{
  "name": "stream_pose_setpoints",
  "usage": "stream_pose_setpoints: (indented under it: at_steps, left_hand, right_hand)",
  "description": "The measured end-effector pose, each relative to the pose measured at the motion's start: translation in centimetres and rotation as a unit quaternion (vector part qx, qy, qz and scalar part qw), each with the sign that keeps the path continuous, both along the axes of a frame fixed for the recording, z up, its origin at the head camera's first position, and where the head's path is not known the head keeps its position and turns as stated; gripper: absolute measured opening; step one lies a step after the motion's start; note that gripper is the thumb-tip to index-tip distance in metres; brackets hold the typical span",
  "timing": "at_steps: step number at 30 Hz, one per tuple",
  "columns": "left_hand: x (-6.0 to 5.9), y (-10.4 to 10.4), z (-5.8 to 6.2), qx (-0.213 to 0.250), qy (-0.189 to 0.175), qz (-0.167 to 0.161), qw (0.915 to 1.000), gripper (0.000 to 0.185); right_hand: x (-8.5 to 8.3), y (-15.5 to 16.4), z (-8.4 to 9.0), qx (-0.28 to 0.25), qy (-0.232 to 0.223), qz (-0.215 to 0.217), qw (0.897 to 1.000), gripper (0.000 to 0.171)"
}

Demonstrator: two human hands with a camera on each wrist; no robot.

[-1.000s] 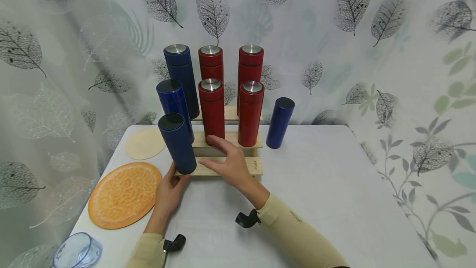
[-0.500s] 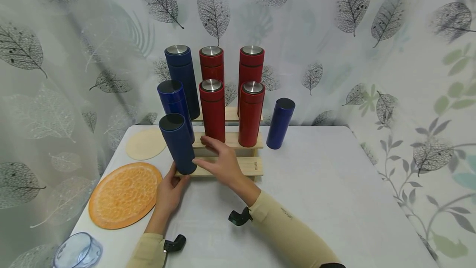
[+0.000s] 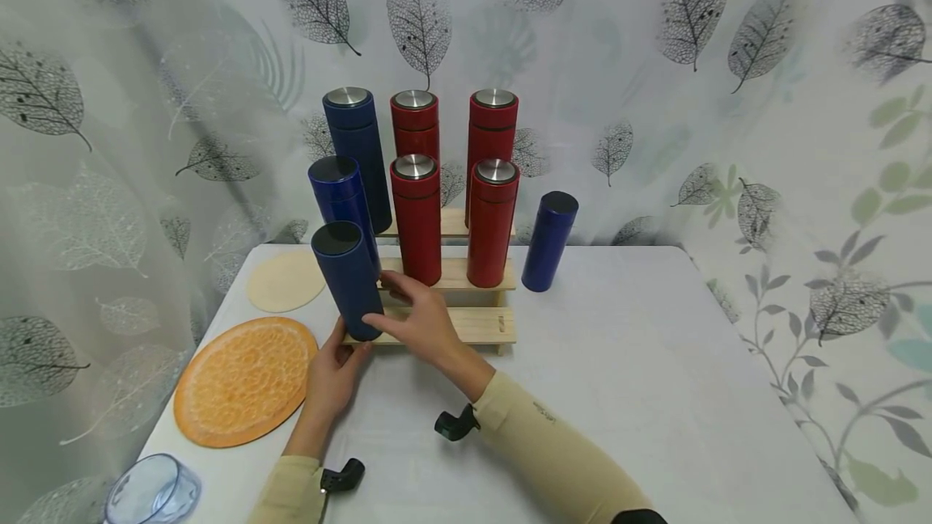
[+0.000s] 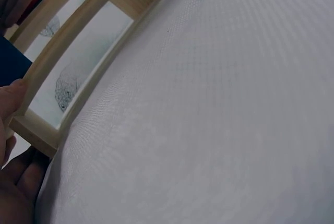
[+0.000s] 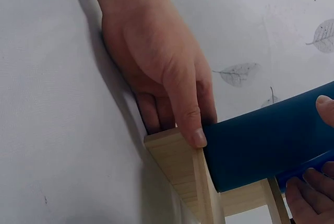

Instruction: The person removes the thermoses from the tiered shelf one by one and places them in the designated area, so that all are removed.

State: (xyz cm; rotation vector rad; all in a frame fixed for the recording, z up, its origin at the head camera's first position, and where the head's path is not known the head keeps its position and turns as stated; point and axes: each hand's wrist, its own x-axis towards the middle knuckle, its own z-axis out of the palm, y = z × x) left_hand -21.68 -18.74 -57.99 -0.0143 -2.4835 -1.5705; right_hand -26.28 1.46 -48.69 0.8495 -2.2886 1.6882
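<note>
My left hand (image 3: 331,374) grips the front left corner of a tiered wooden rack (image 3: 451,326); the right wrist view shows its thumb on the board's edge. A dark blue thermos (image 3: 345,281) stands on the lowest tier, just above that hand. My right hand (image 3: 422,322) is spread beside this thermos. Its thumb (image 5: 326,110) overlaps the thermos's front side, while the fingers (image 5: 308,195) reach behind, with a sliver of the brighter blue thermos (image 3: 342,200) showing between. In the left wrist view the left hand's fingers (image 4: 23,182) lie under the wooden corner.
Two red thermoses (image 3: 417,221) share the middle tier with the brighter blue one. More red ones and a tall blue thermos (image 3: 357,160) stand behind. A short blue thermos (image 3: 549,241) is on the table, right. At left lie an orange mat (image 3: 243,382), cream disc (image 3: 284,281) and glass (image 3: 153,492).
My right hand has moved left from the gap in front of the red thermos to the front dark blue thermos. The left hand and the thermoses have stayed in place.
</note>
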Motion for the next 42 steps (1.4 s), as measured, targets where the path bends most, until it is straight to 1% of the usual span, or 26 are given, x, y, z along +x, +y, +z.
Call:
stream_pose_setpoints:
  at_steps: [9, 15, 20, 27, 36, 42]
  left_hand:
    - [0.1, -0.1, -0.1, 0.002, 0.006, -0.006, 1.0000, 0.077]
    - [0.1, -0.1, -0.1, 0.001, 0.001, -0.011, 0.9999, 0.075]
    - [0.0, -0.2, -0.1, -0.002, 0.007, -0.009, 0.9999, 0.074]
    - [-0.1, -0.3, -0.2, 0.005, 0.019, -0.017, 0.9997, 0.074]
    - [-0.1, -0.3, -0.2, 0.008, 0.009, -0.017, 0.9998, 0.074]
    - [-0.2, -0.2, -0.2, 0.004, 0.000, -0.012, 0.9999, 0.075]
  right_hand:
    - [0.0, -0.9, -0.8, 0.020, -0.004, -0.011, 1.000, 0.073]
    - [0.0, -1.3, -0.9, 0.019, -0.013, -0.013, 1.000, 0.074]
    - [-0.1, -1.5, -0.9, 0.015, -0.020, -0.011, 1.000, 0.073]
    - [-0.2, -2.0, -0.8, 0.012, -0.009, -0.019, 1.000, 0.073]
    - [-0.4, -2.3, -0.8, 0.024, -0.025, -0.031, 0.999, 0.074]
    - [-0.6, -2.3, -0.9, 0.024, -0.032, -0.031, 0.999, 0.075]
